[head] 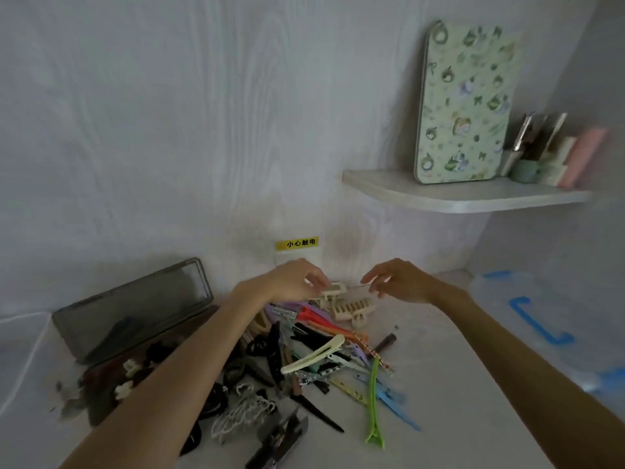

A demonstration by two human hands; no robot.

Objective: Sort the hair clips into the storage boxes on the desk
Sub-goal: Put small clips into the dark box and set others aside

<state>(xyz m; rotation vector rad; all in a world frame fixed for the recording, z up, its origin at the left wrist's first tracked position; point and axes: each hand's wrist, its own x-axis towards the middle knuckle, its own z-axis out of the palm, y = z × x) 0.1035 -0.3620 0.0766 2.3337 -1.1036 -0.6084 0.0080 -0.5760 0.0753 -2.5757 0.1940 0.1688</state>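
A heap of hair clips point(314, 360) in many colours lies on the white desk, among them a cream duckbill clip point(313, 358) and a bright green one point(373, 411). My left hand point(297, 279) reaches over the far end of the heap and pinches a small beige claw clip point(333, 289). My right hand point(399, 280) hovers just right of it with fingers loosely curled, holding nothing I can make out. A larger beige claw clip point(353, 308) lies below them. An open dark storage box point(135, 313) at left holds several dark and white clips.
A clear plastic box with blue latches point(537, 319) sits at the right edge. A corner shelf point(466, 198) above carries a floral tin point(463, 106) and small items. A yellow warning label point(297, 243) marks a wall socket behind my hands.
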